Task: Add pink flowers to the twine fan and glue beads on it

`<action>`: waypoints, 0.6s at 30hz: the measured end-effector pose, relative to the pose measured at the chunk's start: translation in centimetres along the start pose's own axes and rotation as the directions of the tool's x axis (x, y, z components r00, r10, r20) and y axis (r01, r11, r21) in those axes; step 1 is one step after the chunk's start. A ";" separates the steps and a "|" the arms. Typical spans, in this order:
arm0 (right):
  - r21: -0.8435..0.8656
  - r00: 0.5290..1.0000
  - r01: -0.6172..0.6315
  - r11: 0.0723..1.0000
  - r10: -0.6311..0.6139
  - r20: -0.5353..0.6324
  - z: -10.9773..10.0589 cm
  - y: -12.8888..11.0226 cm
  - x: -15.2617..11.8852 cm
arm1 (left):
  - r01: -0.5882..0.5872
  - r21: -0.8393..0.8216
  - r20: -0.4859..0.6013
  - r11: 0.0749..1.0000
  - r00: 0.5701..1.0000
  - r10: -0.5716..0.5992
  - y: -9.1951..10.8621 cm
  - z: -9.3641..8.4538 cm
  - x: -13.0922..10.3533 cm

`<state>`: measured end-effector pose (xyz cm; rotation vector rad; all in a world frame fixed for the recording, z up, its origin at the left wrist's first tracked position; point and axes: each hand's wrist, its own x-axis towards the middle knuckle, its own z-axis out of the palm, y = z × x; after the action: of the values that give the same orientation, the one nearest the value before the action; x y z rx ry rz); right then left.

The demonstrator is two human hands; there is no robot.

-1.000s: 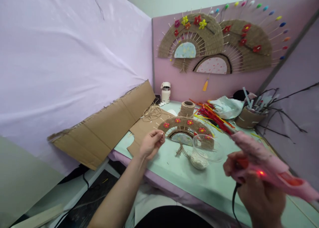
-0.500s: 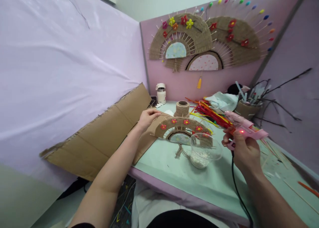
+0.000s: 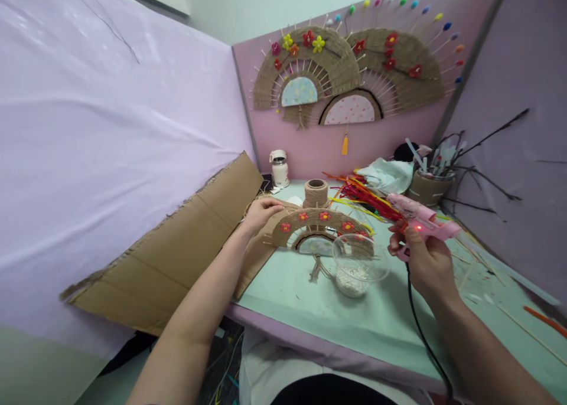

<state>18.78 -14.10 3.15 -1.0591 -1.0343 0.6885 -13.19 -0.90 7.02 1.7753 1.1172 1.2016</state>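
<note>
My right hand is wrapped round the grip of a pink hot glue gun with a red light lit on its side. Its nozzle points left, over the bundle of red and orange stems. My left hand is closed in a pinch above the upper left edge of a twine-woven fan; whatever its fingertips hold is too small to make out. Red flowers with yellow centres line the fan's arc, and a twine tassel hangs below. A clear plastic bowl of small white pieces stands in front, overlapping the fan.
Behind the fan stands a twine spool. Red and orange craft stems lie near a pot of tools and twigs. A large cardboard sheet leans at left. A white bottle is at the back. The glue gun's cord runs down the table.
The whole view has shifted slightly, with things appearing further left. Both hands keep nearly the same poses, the right one still round the glue gun.
</note>
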 end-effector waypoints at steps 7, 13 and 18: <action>-0.007 1.000 0.019 1.000 -0.019 0.008 -0.2 0.3 0.1 | 0.006 0.046 0.008 0.999 1.000 -0.007 0.0 0.0 0.0; -0.009 1.000 0.009 1.000 -0.009 0.006 -0.1 0.2 0.0 | 0.004 0.066 0.018 0.998 1.000 -0.005 0.1 0.0 0.0; -0.001 1.000 0.001 1.000 -0.001 0.009 -0.1 0.3 0.1 | -0.007 0.073 0.028 0.997 1.000 0.005 0.5 0.0 0.0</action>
<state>18.93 -13.98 2.91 -1.0577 -1.0429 0.6928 -13.04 -1.15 7.48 1.8457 1.1534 1.1497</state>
